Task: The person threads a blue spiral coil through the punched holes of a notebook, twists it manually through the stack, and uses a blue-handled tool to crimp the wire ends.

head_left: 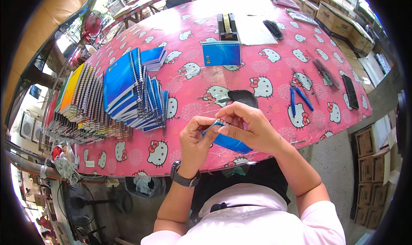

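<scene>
I hold a small blue notebook (229, 140) between both hands, just above the near edge of the pink cartoon-cat tablecloth (193, 84). My left hand (196, 143) grips its left end, fingers curled and thumb pressed against the cover. My right hand (250, 125) comes over the top, thumb and forefinger pinched together on the white spiral binding at the notebook's upper edge; the rest of the cover shows below my right palm. A dark watch (183, 177) sits on my left wrist.

Just beyond the notebook, almost touching my right knuckles, lies a black oval comb-like piece (243, 97). To the right of the notebook, well apart, two blue-handled tools (299, 97) lie side by side, and farther right a black wire coil (326, 74) and a flat black strip (350, 91). To the notebook's left stands a leaning stack of blue spiral notebooks (133, 92), and left of that a row of many-coloured ones (79, 103). Far beyond the notebook, near the table's middle, a single blue notebook (221, 53) stands before a tape dispenser (227, 25), with a white sheet (255, 30) beside it. Cardboard boxes (343, 24) line the far right.
</scene>
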`<state>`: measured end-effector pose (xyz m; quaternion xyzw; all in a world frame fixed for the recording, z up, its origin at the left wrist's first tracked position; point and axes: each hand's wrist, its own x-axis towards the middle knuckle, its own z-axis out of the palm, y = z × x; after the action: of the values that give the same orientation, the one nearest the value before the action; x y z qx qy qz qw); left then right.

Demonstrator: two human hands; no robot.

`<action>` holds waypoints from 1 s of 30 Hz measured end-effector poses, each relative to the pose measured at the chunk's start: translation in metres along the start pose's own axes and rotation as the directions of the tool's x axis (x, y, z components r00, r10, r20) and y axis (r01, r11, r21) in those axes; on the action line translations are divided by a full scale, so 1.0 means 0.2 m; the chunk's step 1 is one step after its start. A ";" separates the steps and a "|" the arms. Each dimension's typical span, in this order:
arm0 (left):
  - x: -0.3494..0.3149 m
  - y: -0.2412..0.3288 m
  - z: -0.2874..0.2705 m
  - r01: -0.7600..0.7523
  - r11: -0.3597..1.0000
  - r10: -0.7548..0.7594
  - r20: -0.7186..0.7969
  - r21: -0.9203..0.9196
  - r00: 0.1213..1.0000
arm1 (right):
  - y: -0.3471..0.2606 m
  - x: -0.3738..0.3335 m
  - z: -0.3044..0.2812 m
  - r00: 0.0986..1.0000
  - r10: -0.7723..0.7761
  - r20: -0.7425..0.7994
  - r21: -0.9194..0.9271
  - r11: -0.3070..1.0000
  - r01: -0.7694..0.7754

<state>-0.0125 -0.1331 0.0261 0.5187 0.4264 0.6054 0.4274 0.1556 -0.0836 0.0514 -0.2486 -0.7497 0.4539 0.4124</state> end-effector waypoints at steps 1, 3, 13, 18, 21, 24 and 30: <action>0.00 0.01 0.00 -0.020 1.000 0.019 0.006 0.016 1.000 | -0.01 0.00 0.00 1.000 0.013 0.019 0.003 1.000 -0.013; -0.01 0.03 0.00 -0.064 0.997 0.063 0.015 0.049 0.998 | -0.03 0.01 0.00 0.997 0.064 0.042 -0.018 0.998 -0.063; -0.04 0.05 -0.03 -0.054 0.991 0.059 -0.036 0.120 0.998 | -0.05 -0.01 0.08 0.983 -0.185 0.004 -0.225 0.957 0.181; 0.04 0.25 -0.13 -0.254 0.942 0.310 -0.277 0.219 0.909 | -0.06 0.05 0.04 0.974 -0.194 -0.115 -0.107 0.977 0.182; 0.13 0.59 -0.37 -0.312 0.848 0.522 -0.575 0.428 0.630 | 0.02 0.15 -0.12 0.963 -0.045 -0.266 0.084 0.994 0.070; 0.26 0.66 -0.50 -0.466 0.722 0.692 -0.546 0.512 0.472 | 0.28 0.20 -0.29 0.948 0.030 -0.316 -0.106 0.992 -0.067; 0.24 0.47 -0.61 0.221 0.564 0.505 -0.544 0.796 0.670 | 0.51 0.18 -0.39 0.967 0.131 -0.218 -0.428 0.878 -0.216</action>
<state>-0.1442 -0.1218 0.1167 0.4045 0.7372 0.5271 -0.1231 0.2012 0.0282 -0.0060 -0.4437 -0.7677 0.2795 0.3683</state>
